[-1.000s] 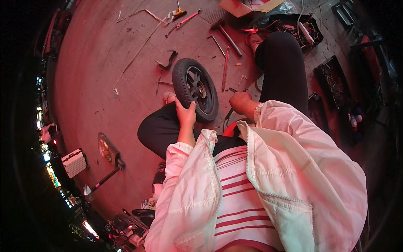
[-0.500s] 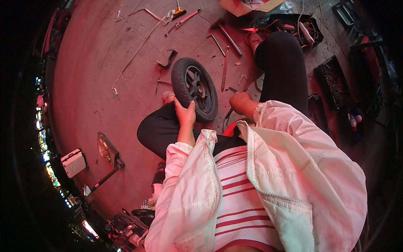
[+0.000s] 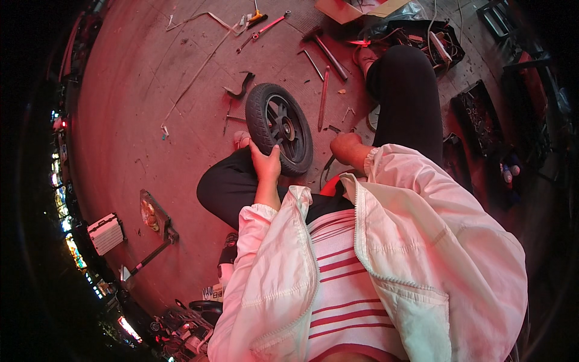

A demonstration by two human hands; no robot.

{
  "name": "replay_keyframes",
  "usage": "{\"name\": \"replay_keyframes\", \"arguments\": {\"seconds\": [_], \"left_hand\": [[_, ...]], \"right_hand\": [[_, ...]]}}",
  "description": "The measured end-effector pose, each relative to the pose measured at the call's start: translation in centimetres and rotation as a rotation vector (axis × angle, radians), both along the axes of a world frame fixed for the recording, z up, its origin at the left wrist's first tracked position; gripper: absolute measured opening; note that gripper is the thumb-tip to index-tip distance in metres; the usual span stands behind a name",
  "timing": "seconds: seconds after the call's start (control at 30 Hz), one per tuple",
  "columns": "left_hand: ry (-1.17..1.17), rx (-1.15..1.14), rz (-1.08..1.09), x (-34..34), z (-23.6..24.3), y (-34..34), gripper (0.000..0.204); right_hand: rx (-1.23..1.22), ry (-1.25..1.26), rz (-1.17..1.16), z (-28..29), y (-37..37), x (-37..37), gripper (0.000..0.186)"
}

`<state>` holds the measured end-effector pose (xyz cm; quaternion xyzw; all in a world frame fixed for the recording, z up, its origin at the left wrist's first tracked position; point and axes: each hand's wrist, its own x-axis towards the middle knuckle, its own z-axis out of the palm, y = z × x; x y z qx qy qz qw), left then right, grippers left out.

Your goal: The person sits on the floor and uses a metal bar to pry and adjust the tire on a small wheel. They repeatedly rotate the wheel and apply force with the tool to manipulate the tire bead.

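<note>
A small black wheel (image 3: 281,128), its tyre mounted on a spoked rim, stands tilted on the floor between my legs. My left hand (image 3: 266,163) grips the near left side of the tyre, its thumb over the sidewall. Right of the wheel and apart from it, my right hand (image 3: 348,148) is closed in a fist. A short dark tip shows just beyond its knuckles and a dark curved strip (image 3: 326,169) hangs beside it. Whatever the fist holds is mostly hidden.
Beyond the wheel lie a hammer (image 3: 326,54), a long thin rod (image 3: 324,98), a wrench (image 3: 271,26) and a bent dark bracket (image 3: 242,86). An open black toolbox (image 3: 456,51) and a parts tray (image 3: 477,117) sit right. A silver case (image 3: 105,234) stands left.
The wheel has shifted very slightly to the left at its top. Both hands keep the same place and grip.
</note>
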<state>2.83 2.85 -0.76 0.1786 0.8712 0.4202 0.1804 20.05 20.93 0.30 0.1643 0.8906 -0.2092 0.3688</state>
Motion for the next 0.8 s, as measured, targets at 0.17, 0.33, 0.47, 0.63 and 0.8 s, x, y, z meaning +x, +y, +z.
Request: {"name": "replay_keyframes", "arguments": {"seconds": [0.17, 0.33, 0.47, 0.63, 0.8], "left_hand": [[0.010, 0.016, -0.016, -0.10, -0.25, -0.17, 0.088], [0.016, 0.025, -0.023, -0.37, -0.75, -0.41, 0.088], [0.022, 0.012, -0.019, -0.36, -0.87, -0.51, 0.088], [0.014, 0.021, -0.012, -0.19, -0.48, -0.28, 0.087], [0.029, 0.005, -0.006, -0.14, -0.38, -0.24, 0.087]], "right_hand": [[-0.001, -0.016, -0.019, -0.25, -0.07, -0.06, 0.028], [-0.001, -0.024, -0.030, -0.16, -0.08, -0.05, 0.029], [-0.007, -0.013, -0.033, 0.04, -0.07, 0.04, 0.029], [0.003, 0.001, -0.039, 0.07, -0.10, 0.19, 0.028], [0.008, -0.003, -0.026, 0.10, -0.07, 0.16, 0.028]]}}
